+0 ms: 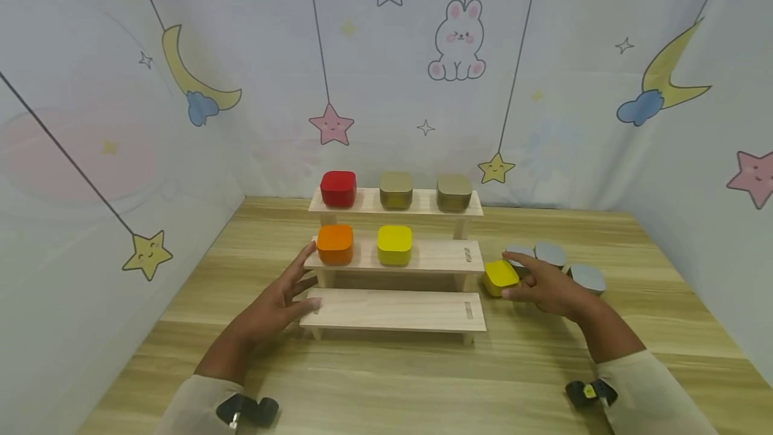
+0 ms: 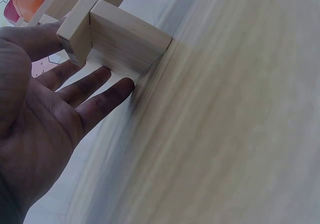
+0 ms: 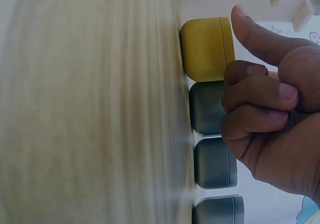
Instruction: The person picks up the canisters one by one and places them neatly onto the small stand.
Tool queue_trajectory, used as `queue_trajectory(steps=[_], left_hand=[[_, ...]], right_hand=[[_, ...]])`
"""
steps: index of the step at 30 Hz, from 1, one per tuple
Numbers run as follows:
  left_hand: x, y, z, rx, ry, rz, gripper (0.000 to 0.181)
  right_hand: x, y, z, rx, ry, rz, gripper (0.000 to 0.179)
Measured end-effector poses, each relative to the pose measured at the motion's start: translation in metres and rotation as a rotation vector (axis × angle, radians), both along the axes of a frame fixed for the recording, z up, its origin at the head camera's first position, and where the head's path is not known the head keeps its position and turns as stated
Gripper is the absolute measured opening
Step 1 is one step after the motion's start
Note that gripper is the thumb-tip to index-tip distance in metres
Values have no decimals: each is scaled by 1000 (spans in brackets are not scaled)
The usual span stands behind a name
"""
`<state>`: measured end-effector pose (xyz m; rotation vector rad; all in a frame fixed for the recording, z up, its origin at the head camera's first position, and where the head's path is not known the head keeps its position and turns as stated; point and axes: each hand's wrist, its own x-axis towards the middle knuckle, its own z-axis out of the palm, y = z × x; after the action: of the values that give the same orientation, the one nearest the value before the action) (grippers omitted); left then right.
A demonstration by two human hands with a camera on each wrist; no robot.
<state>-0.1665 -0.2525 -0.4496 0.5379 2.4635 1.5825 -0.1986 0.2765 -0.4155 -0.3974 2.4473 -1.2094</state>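
Observation:
A pale wooden three-tier stepped rack [image 1: 392, 311] stands on the table. My left hand [image 1: 272, 304] rests at its left end, fingers spread and nearly straight, thumb over the lowest step. In the left wrist view the fingers [image 2: 97, 96] lie beside the step's end. Right of the rack, my right hand [image 1: 546, 284] pinches a small yellow rounded box [image 1: 500, 278] between thumb and index finger. In the right wrist view that yellow box [image 3: 205, 49] sits at the tabletop, other fingers curled; the index finger is mostly hidden.
Orange [image 1: 335, 245] and bright yellow [image 1: 394, 246] boxes stand on the middle step. A red box [image 1: 339, 189] and two olive boxes, one at the right [image 1: 454, 192], stand on top. Grey-topped boxes [image 1: 587, 278] lie around the right hand. Patterned cloth walls [image 1: 374, 72] enclose the table.

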Motion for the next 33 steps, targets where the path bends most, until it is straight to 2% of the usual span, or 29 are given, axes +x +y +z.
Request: queue_trajectory(steps=[8, 16, 21, 33], left_hand=[[0, 0, 1, 7, -2, -4, 109], [0, 0, 1, -3, -7, 6, 109], [0, 0, 0, 3, -5, 2, 109], [1, 0, 1, -9, -22, 15, 109]], right_hand=[[-3, 0, -7, 58, 20, 2, 95], [-7, 0, -9, 37, 60, -10, 88], [-7, -3, -9, 35, 34, -21, 89], [-8, -4, -14, 65, 49, -26, 83]])
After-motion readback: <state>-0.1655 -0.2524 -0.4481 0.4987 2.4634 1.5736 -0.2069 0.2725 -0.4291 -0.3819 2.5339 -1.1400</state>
